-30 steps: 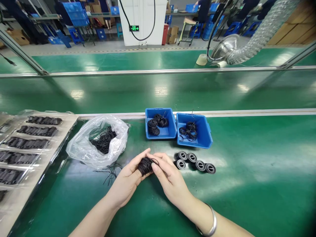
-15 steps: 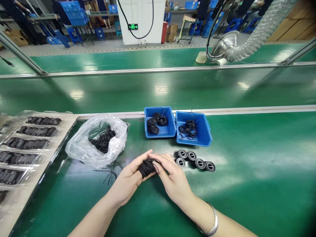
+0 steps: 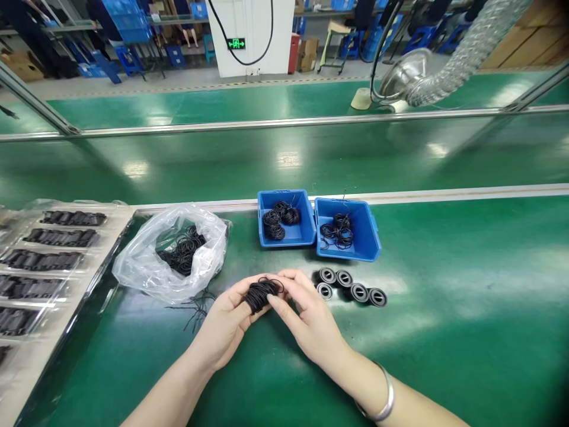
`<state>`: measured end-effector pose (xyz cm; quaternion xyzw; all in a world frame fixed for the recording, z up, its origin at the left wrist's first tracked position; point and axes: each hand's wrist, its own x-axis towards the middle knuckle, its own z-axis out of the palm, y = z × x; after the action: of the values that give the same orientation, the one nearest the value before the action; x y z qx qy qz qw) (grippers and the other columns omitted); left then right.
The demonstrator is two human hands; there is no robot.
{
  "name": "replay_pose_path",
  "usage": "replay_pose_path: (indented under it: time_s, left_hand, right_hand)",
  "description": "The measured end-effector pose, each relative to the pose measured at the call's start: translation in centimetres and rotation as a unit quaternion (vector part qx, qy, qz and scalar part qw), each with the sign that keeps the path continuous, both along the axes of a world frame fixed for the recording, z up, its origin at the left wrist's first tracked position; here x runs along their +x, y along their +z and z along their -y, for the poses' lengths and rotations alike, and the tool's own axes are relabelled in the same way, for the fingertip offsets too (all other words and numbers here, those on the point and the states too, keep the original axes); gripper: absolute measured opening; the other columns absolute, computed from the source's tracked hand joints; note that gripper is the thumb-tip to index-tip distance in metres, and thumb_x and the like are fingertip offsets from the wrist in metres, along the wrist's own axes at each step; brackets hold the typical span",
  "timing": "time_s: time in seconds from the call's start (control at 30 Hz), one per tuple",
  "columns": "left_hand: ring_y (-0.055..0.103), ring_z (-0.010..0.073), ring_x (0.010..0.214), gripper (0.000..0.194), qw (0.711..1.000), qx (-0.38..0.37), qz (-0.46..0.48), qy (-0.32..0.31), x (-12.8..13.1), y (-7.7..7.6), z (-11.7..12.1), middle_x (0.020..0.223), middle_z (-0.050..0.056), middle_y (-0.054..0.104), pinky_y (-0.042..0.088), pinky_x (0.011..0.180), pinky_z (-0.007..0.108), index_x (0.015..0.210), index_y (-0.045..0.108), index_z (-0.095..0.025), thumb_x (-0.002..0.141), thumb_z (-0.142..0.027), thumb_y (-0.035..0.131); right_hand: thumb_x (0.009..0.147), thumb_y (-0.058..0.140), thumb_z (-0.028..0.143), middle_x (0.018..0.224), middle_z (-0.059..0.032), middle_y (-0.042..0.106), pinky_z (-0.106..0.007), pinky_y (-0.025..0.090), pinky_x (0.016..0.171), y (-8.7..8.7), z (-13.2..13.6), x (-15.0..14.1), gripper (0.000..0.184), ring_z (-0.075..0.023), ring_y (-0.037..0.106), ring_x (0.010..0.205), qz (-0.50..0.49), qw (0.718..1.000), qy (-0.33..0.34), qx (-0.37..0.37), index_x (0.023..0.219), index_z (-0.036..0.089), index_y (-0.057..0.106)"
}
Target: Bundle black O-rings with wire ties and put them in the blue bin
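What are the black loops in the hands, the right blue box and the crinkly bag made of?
Black loops: maybe rubber, or soft plastic; they're thin, dark and curvy.

Right blue box: looks like hard plastic, smooth with a slight sheen and a neat rim.

Bag: seems thin plastic, see-through, shiny and crumpled.

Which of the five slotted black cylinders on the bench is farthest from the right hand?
The rightmost black cylinder, at the cluster's right end; the other four all sit closer to the right hand.
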<state>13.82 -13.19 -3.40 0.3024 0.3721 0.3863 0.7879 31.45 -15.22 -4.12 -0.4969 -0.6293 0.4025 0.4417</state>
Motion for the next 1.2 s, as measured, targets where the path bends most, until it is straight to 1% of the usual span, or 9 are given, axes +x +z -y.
replay_pose_path:
  time_s: [0.1, 0.2, 0.47, 0.67, 0.8, 0.93, 1.03, 1.1, 1.2]
  left_hand:
    - [0.058, 0.026, 0.125, 0.025, 1.0, 0.009, -0.012, -0.001, 0.07, -0.05, 0.11, 0.129, 0.007, 0.069, 0.045, 0.111, 0.04, 0.115, 0.074, -0.022, 0.092, -0.023, 0.067]
    - [0.061, 0.0259, 0.12, 0.025, 0.999, 0.017, -0.033, -0.003, 0.06, -0.15, 0.23, 0.128, 0.006, 0.069, 0.046, 0.109, 0.042, 0.115, 0.074, -0.023, 0.091, -0.025, 0.068]
    - [0.051, 0.0333, 0.135, 0.04, 0.998, 0.036, -0.045, -0.011, -0.03, -0.16, 0.5, 0.141, 0.007, 0.062, 0.042, 0.112, 0.049, 0.128, 0.069, -0.027, 0.088, -0.023, 0.07]
    - [0.048, 0.0348, 0.137, 0.042, 0.997, 0.04, -0.064, -0.015, -0.14, -0.29, 0.55, 0.145, 0.007, 0.059, 0.038, 0.115, 0.051, 0.127, 0.069, -0.027, 0.086, -0.022, 0.072]
    - [0.045, 0.0343, 0.139, 0.04, 0.996, 0.048, -0.068, -0.005, -0.26, -0.46, 0.5, 0.143, 0.007, 0.061, 0.031, 0.119, 0.05, 0.125, 0.071, -0.026, 0.085, -0.022, 0.073]
    - [0.049, 0.035, 0.137, 0.037, 0.998, 0.034, -0.044, -0.01, -0.32, -0.38, 0.5, 0.14, 0.006, 0.064, 0.037, 0.115, 0.051, 0.123, 0.072, -0.029, 0.085, -0.025, 0.072]
    - [0.041, 0.0344, 0.143, 0.041, 0.998, 0.036, -0.057, -0.012, -0.38, -0.3, 0.51, 0.147, 0.004, 0.058, 0.034, 0.118, 0.049, 0.125, 0.071, -0.031, 0.085, -0.022, 0.072]
    - [0.038, 0.0341, 0.144, 0.041, 0.997, 0.044, -0.069, -0.013, -0.41, -0.33, 0.49, 0.149, 0.004, 0.056, 0.031, 0.119, 0.048, 0.126, 0.07, -0.029, 0.085, -0.021, 0.071]
    - [0.045, 0.0347, 0.14, 0.038, 0.997, 0.05, -0.065, -0.01, -0.36, -0.38, 0.43, 0.144, 0.007, 0.059, 0.037, 0.116, 0.048, 0.125, 0.071, -0.027, 0.087, -0.022, 0.068]
  right_hand:
    - [0.1, 0.052, 0.019, 0.104, -0.0071, 0.061, -0.037, 0.052, 0.091, -0.25, -0.14, 0.05, 0.028, -0.0214, 0.06, 0.101, -0.002, 1.0, -0.014, 0.024, 0.12, 0.027, 0.07]
    - [0.1, 0.051, 0.019, 0.096, -0.0058, 0.062, -0.035, 0.055, 0.082, -0.42, -0.22, 0.11, 0.029, -0.02, 0.062, 0.091, -0.008, 0.999, -0.018, 0.033, 0.119, 0.028, 0.071]
    - [0.101, 0.048, 0.02, 0.097, -0.0066, 0.059, -0.037, 0.054, 0.085, -0.42, -0.13, 0.2, 0.039, -0.0202, 0.06, 0.091, 0.007, 0.999, -0.024, 0.049, 0.138, 0.026, 0.057]
    - [0.101, 0.046, 0.015, 0.1, -0.0073, 0.054, -0.035, 0.055, 0.078, -0.3, 0.14, 0.09, 0.037, -0.0199, 0.058, 0.09, 0.023, 0.995, 0.013, 0.093, 0.132, 0.028, 0.062]
    - [0.101, 0.045, 0.014, 0.102, -0.0076, 0.051, -0.036, 0.054, 0.079, -0.32, 0.35, -0.09, 0.042, -0.0198, 0.056, 0.091, 0.031, 0.994, 0.019, 0.099, 0.139, 0.028, 0.056]
    - [0.102, 0.043, 0.015, 0.103, -0.0082, 0.049, -0.039, 0.054, 0.08, -0.38, 0.47, -0.09, 0.045, -0.021, 0.055, 0.093, 0.056, 0.994, 0.0, 0.095, 0.145, 0.028, 0.05]
    - [0.102, 0.044, 0.017, 0.099, -0.0074, 0.048, -0.038, 0.055, 0.075, -0.29, 0.49, -0.08, 0.043, -0.0205, 0.055, 0.086, 0.075, 0.992, 0.009, 0.106, 0.142, 0.027, 0.053]
    - [0.101, 0.046, 0.017, 0.097, -0.0072, 0.05, -0.037, 0.055, 0.074, -0.14, 0.46, -0.06, 0.04, -0.0205, 0.056, 0.085, 0.072, 0.991, 0.009, 0.116, 0.139, 0.027, 0.056]
    - [0.1, 0.048, 0.015, 0.099, -0.0077, 0.057, -0.038, 0.055, 0.079, 0.09, 0.38, -0.03, 0.04, -0.0216, 0.06, 0.09, 0.046, 0.992, -0.01, 0.117, 0.137, 0.027, 0.057]
